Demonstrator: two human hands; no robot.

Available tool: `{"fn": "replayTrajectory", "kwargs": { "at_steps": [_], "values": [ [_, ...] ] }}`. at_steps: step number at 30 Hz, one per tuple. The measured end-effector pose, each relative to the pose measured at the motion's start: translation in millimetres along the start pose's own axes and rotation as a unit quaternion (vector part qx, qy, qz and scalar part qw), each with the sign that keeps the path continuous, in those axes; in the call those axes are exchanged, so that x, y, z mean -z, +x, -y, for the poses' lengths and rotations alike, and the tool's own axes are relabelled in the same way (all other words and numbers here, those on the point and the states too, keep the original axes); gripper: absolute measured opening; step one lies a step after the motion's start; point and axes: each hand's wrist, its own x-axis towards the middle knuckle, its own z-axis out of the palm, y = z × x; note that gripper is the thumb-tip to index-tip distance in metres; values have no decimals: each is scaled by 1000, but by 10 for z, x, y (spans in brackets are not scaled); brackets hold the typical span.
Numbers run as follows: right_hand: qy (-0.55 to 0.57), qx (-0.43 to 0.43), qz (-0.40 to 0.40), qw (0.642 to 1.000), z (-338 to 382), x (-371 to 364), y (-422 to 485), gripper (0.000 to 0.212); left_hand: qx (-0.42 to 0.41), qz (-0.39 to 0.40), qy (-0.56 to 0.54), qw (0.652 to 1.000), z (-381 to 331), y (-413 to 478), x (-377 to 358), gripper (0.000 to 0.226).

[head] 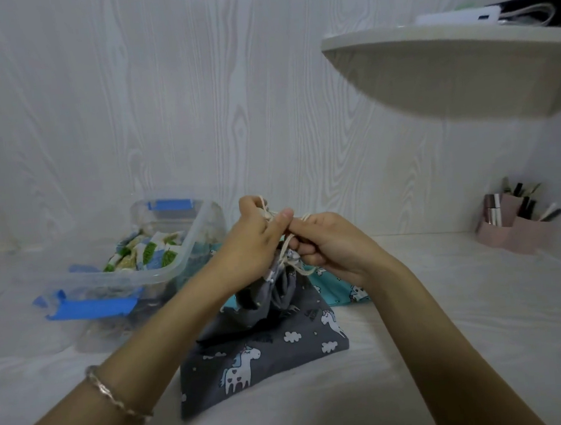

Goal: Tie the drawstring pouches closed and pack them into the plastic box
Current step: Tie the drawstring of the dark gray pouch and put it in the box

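The white wood-grain desk (453, 315) fills the lower part of the view and meets a wall of the same pattern. A rounded white shelf (447, 69) juts out at upper right, with a dark bag and a white item on top of it.

On the left of the desk stands the clear plastic box (187, 252) with blue clips, tilted, and already holding leaf-print pouches (152, 252). Just right of it, in the middle of the desk, sits the grey unicorn pouch (268, 350); its base rests on the surface and its gathered neck is drawn upward. A teal pouch (334, 282) lies behind it, partly hidden by the right wrist.

Both hands meet above the grey pouch's neck. The left hand (251, 246) pinches the cream drawstring (289, 244) between thumb and fingers. The right hand (330, 245) has its fingers curled around the cord's other strands, touching the left thumb.

A pink organiser (513, 227) with small tools stands at far right. A thin bracelet (115, 396) circles the left wrist.
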Motion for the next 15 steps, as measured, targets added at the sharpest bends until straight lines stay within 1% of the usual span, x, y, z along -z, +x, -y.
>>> {"fn": "replayTrajectory", "kwargs": {
  "at_steps": [3,5,8,10,12,13,15],
  "values": [
    [19,21,-27,999,13,-5,-15,23,24,-26,-41,999,31,-2,42,59],
    [-11,54,-64,996,22,28,-14,27,44,-47,-31,997,36,5,106,58],
    [-80,104,-102,986,24,61,-21,36,57,-52,1,997,34,1,186,44],
    [-109,124,-124,978,34,74,-36,41,24,-36,13,999,56,-4,253,27],
    [-120,138,-147,972,39,135,-40,43,-12,-22,15,1000,65,-7,359,4],
    [-119,143,-152,971,41,168,-47,41,-24,-17,18,999,68,-13,415,9],
    [-124,146,-152,970,46,195,-74,32,-21,1,43,999,48,-43,503,17]
  ]
}}
